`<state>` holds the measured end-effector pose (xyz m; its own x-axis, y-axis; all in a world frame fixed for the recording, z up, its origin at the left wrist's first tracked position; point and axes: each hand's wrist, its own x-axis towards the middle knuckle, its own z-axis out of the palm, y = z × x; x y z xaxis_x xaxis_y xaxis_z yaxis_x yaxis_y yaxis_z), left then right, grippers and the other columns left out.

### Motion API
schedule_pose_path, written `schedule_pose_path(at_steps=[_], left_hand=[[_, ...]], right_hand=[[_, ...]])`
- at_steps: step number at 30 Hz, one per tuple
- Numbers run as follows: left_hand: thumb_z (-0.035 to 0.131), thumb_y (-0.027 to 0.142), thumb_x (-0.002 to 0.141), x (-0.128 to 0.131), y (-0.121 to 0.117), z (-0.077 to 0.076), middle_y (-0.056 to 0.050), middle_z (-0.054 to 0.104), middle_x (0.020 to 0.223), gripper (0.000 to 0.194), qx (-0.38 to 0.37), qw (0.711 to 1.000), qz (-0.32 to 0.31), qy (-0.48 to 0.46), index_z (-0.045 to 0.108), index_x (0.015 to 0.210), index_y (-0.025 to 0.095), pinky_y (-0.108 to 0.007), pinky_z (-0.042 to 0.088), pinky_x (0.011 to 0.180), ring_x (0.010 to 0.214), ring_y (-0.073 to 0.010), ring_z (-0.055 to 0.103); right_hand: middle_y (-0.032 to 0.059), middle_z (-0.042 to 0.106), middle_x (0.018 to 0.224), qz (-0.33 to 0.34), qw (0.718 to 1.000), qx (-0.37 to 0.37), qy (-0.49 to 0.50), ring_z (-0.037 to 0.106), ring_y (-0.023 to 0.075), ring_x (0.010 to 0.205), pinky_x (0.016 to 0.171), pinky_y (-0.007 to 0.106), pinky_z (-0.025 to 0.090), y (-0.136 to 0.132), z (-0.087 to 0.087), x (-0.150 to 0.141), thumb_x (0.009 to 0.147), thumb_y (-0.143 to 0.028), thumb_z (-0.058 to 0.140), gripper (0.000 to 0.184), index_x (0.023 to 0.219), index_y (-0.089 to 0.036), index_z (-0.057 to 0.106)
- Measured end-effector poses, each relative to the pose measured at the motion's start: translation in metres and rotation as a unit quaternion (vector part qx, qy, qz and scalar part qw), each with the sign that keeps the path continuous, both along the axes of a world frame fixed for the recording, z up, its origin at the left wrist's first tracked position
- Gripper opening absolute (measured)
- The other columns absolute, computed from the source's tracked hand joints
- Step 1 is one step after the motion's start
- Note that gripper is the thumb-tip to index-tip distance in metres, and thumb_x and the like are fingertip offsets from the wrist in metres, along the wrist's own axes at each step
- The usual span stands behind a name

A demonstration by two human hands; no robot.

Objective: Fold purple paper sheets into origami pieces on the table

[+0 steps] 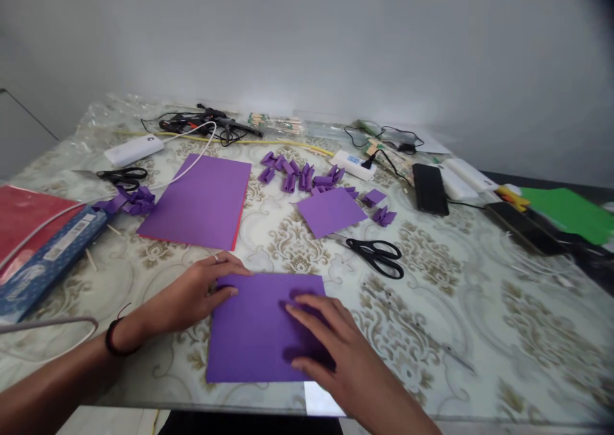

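Our left hand (194, 291), thumb and forefinger parted, rests at the upper left corner of a flat purple paper sheet (261, 332) near the front edge of the floral-patterned table (412, 371); our right hand (336, 345), fingers loosely spread, grips nothing over its right side. Beyond it we see black-handled metal scissors (377, 256), a smaller purple paper piece (330, 211) and folded purple paper pieces (306, 178)
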<state>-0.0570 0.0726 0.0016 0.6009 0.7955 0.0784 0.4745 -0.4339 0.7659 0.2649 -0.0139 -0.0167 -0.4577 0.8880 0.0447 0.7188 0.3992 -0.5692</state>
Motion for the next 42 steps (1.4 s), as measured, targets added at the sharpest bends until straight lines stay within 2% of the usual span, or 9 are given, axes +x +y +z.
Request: schedule_pose_path(at_steps=[5,11,16,19,27,32,35,38,42], left_hand=[[0.065,0.022,0.101,0.000,0.001,0.001,-0.005,0.081,0.120,0.026,-0.021,0.998,0.052,-0.041,0.077,0.124,0.026,-0.034,0.064,0.088,0.107,-0.0230,0.078],[0.072,0.028,0.101,0.000,0.004,0.008,-0.006,0.080,0.111,0.021,0.012,0.985,0.112,-0.132,0.075,0.120,0.023,-0.033,0.065,0.084,0.099,-0.0221,0.078],[0.070,0.011,0.100,-0.008,-0.012,0.070,-0.003,0.076,0.096,0.014,0.108,0.971,0.093,-0.192,0.073,0.099,0.024,-0.030,0.061,0.081,0.091,-0.0187,0.074],[0.065,0.002,0.097,-0.019,-0.030,0.087,-0.004,0.077,0.104,0.027,0.167,0.977,0.007,-0.132,0.073,0.107,0.027,-0.034,0.063,0.089,0.099,-0.0210,0.076],[0.060,0.005,0.102,-0.027,-0.057,0.015,-0.004,0.078,0.126,0.029,0.087,0.996,0.001,-0.029,0.069,0.113,0.031,-0.035,0.064,0.104,0.125,-0.0235,0.074],[0.075,0.019,0.101,-0.017,-0.038,0.030,-0.002,0.080,0.114,0.028,0.124,0.976,0.121,-0.129,0.070,0.125,0.032,-0.034,0.066,0.096,0.105,-0.0221,0.079],[0.080,0.028,0.099,-0.003,-0.023,0.043,-0.006,0.065,0.146,0.062,0.202,0.936,0.214,-0.194,0.049,0.151,0.039,-0.048,0.061,0.108,0.131,-0.0286,0.067],[0.088,0.032,0.090,0.014,-0.025,0.041,-0.012,0.050,0.158,0.064,0.360,0.881,0.299,-0.070,0.056,0.145,0.034,-0.061,0.050,0.117,0.146,-0.0399,0.051],[0.068,0.021,0.104,0.024,-0.043,0.014,-0.013,0.063,0.138,0.030,0.314,0.935,0.138,0.092,0.064,0.132,0.027,-0.060,0.051,0.110,0.128,-0.0349,0.063]], right_hand=[[0.0156,0.067,0.148,-0.208,0.968,0.016,0.143,0.071,0.0339,0.127,0.104,0.063,0.061,0.039,-0.010,0.019,0.101,-0.041,0.074,0.073,0.166,-0.035,0.042],[0.0041,0.079,0.083,-0.149,0.961,0.005,0.234,0.074,0.0215,0.069,0.063,0.034,0.063,0.075,0.006,0.018,0.098,-0.042,0.076,0.026,0.113,-0.021,0.078],[0.0035,0.080,0.092,-0.083,0.948,0.140,0.275,0.075,0.0256,0.093,0.084,0.041,0.062,0.060,0.071,0.018,0.096,-0.024,0.077,0.008,0.093,-0.030,0.081],[0.0034,0.081,0.100,-0.015,0.944,0.267,0.193,0.075,0.0265,0.099,0.085,0.044,0.063,0.039,0.090,0.024,0.094,-0.004,0.069,0.034,0.109,-0.033,0.079],[0.0035,0.082,0.097,0.009,0.964,0.222,0.142,0.079,0.0226,0.088,0.079,0.037,0.068,0.013,0.025,0.015,0.096,-0.002,0.059,0.031,0.106,-0.027,0.075],[0.0007,0.080,0.086,-0.118,0.952,0.138,0.245,0.075,0.0192,0.075,0.070,0.030,0.062,0.021,0.037,0.015,0.099,-0.020,0.074,0.009,0.093,-0.027,0.075],[-0.0005,0.073,0.079,-0.263,0.896,-0.004,0.358,0.067,0.0168,0.067,0.059,0.026,0.056,0.032,0.040,0.012,0.095,-0.045,0.082,0.022,0.094,-0.025,0.073],[-0.0006,0.072,0.092,-0.308,0.855,-0.073,0.410,0.066,0.0155,0.068,0.060,0.026,0.057,0.034,0.025,0.003,0.093,-0.057,0.081,0.037,0.110,-0.028,0.066],[0.0037,0.069,0.111,-0.290,0.872,-0.098,0.383,0.073,0.0194,0.082,0.068,0.032,0.064,0.019,-0.001,-0.005,0.094,-0.053,0.079,0.038,0.120,-0.029,0.065]])
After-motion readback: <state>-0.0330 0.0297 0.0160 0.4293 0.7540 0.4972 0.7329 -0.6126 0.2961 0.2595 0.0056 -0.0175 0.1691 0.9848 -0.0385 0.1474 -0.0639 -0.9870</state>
